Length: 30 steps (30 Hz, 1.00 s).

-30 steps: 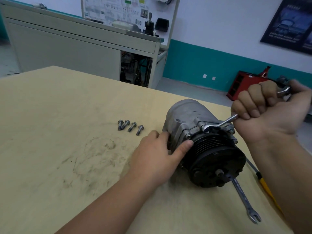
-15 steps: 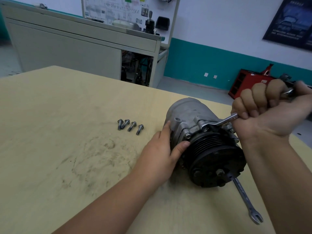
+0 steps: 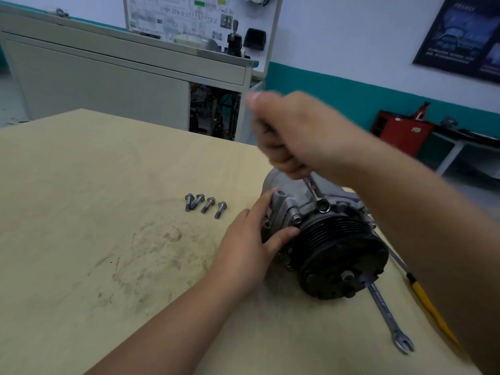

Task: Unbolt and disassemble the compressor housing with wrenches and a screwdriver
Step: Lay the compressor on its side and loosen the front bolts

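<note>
we see a pale wooden bench (image 3: 81, 185) with dark smudges (image 3: 151, 250) scuffed across its middle. beyond its far edge stands a long grey cabinet (image 3: 108, 77) with a wide drawer front under its top; an open bay at its right end shows dark, tangled parts we cannot make out. above it a white board (image 3: 200, 17) carries a printed diagram and a few small black fittings. the wall behind is white over a teal band (image 3: 324, 90). a dark poster (image 3: 462, 36) hangs at the upper right. below it a red box (image 3: 400, 131) sits by the wall, beside a low white-framed table (image 3: 457, 150).
</note>
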{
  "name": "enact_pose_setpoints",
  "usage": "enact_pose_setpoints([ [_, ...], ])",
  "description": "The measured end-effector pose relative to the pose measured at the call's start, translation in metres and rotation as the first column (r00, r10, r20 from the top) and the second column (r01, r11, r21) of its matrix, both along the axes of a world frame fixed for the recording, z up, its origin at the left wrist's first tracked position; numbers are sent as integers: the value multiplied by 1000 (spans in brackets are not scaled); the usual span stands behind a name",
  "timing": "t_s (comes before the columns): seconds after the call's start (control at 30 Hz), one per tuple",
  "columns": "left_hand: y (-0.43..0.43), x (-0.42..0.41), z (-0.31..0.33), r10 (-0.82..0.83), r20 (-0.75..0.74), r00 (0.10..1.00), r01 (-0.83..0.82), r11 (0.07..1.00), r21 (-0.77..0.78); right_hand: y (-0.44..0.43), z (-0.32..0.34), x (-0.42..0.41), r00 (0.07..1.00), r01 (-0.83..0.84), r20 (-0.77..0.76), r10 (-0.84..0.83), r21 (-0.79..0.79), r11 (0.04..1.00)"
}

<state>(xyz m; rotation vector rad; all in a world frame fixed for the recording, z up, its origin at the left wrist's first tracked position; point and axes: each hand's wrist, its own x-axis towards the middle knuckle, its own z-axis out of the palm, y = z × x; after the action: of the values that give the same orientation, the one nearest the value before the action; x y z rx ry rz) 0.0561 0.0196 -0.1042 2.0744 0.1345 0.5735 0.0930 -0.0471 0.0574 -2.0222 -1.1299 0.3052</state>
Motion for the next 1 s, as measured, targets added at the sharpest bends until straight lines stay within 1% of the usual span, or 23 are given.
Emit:
enact_pose_setpoints([
  [0.07, 0, 0, 0, 16, 9, 1000, -16, 1000, 3, 8, -9, -11, 981, -33, 181, 69, -194, 980],
  [0.13, -1, -1, 0, 48, 78, 996, -51, 998, 38, 10, -22, -19, 939, -22, 311, 148, -373, 928],
  [0.17, -2, -1, 0, 62, 111, 992, -68, 996, 58, 10, -29, -24, 925, -18, 339, 173, -416, 909],
  [0.2, -2, -1, -1, 73, 123, 990, -81, 994, 67, 9, -34, -27, 917, -33, 349, 194, -417, 908],
  [0.23, -2, -1, -1, 75, 129, 989, -85, 994, 68, 8, -37, -29, 917, -61, 345, 200, -375, 925],
  [0.27, -1, 0, -1, 67, 126, 990, -76, 995, 64, 4, -36, -30, 928, -88, 326, 182, -284, 955],
  [0.3, -1, 1, -2, 49, 118, 992, -55, 997, 51, -1, -31, -29, 946, -111, 287, 150, -146, 983],
  [0.33, 0, 2, -2, 29, 88, 996, -31, 999, 30, -7, -23, -26, 968, -129, 221, 122, 14, 992],
  [0.4, 2, 3, -2, -6, 24, 1000, 6, 1000, 6, -23, -7, -17, 989, -146, 33, 143, 303, 942],
  [0.47, 2, 2, -3, -16, 3, 1000, 16, 1000, -9, -36, 2, -8, 961, -143, -134, 241, 506, 850],
  [0.5, 2, 1, -3, -17, 5, 1000, 17, 1000, -19, -40, 2, -6, 940, -98, -212, 269, 585, 805],
  [0.53, 3, 1, -4, -16, 8, 1000, 16, 1000, -21, -43, -1, -5, 916, -18, -295, 272, 646, 763],
  [0.6, 4, 2, -5, -9, 7, 1000, 10, 1000, -24, -49, -8, -4, 857, 173, -444, 262, 726, 666],
  [0.63, 4, 2, -5, -11, 6, 1000, 11, 999, -30, -53, -12, -4, 836, 252, -485, 257, 754, 606],
  [0.7, 4, 2, -5, -21, 11, 1000, 21, 999, -47, -61, -21, -3, 827, 347, -510, 236, 794, 500],
  [0.77, 5, 2, -5, -21, 17, 1000, 22, 998, -55, -66, -29, -3, 820, 397, -522, 233, 814, 425],
  [0.83, 5, 2, -5, -23, 20, 1000, 24, 998, -58, -70, -36, -3, 814, 435, -536, 225, 818, 377],
  [1.0, 6, 3, -5, -28, 26, 999, 30, 997, -65, -76, -42, -1, 804, 485, -556, 210, 818, 309],
])
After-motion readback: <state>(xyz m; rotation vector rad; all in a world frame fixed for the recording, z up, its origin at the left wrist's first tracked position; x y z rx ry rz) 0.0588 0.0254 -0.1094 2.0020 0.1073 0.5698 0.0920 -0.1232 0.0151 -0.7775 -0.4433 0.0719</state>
